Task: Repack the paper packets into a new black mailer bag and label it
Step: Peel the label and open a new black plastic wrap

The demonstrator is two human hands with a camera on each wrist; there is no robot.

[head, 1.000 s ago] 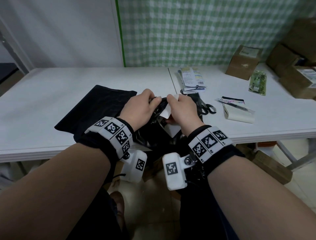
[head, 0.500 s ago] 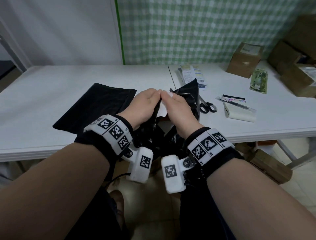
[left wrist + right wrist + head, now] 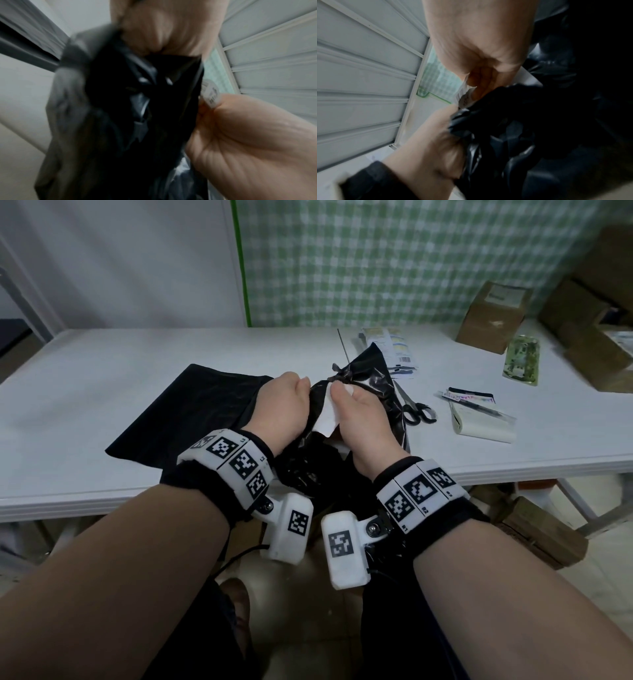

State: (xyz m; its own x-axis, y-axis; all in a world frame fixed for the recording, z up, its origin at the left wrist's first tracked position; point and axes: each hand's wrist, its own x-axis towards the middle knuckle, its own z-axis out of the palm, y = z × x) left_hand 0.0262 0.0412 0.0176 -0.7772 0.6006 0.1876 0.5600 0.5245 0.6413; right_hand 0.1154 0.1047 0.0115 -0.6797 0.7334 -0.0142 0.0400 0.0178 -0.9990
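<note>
A crumpled black mailer bag (image 3: 371, 371) is held up over the table's front edge between both hands. My left hand (image 3: 287, 402) grips the bag's plastic, fingers curled. My right hand (image 3: 356, 412) pinches a white label (image 3: 325, 419) that is partly lifted off the bag. The left wrist view shows the bag (image 3: 137, 108) and the printed label (image 3: 210, 93) in my right hand's pinch. A flat black mailer bag (image 3: 191, 412) lies on the table to the left. Paper packets (image 3: 394, 350) lie stacked behind the hands.
Scissors (image 3: 416, 412) lie just right of my right hand. Further right are a notepad (image 3: 483, 429) with a pen (image 3: 479, 407) and a green packet (image 3: 522, 361). Cardboard boxes (image 3: 493, 316) stand at the back right. The white table (image 3: 102, 364) ends close to my wrists.
Both hands lifted the crumpled bag and closed together, its flap rising behind them. Now they have drawn slightly apart and more of the white label shows between them.
</note>
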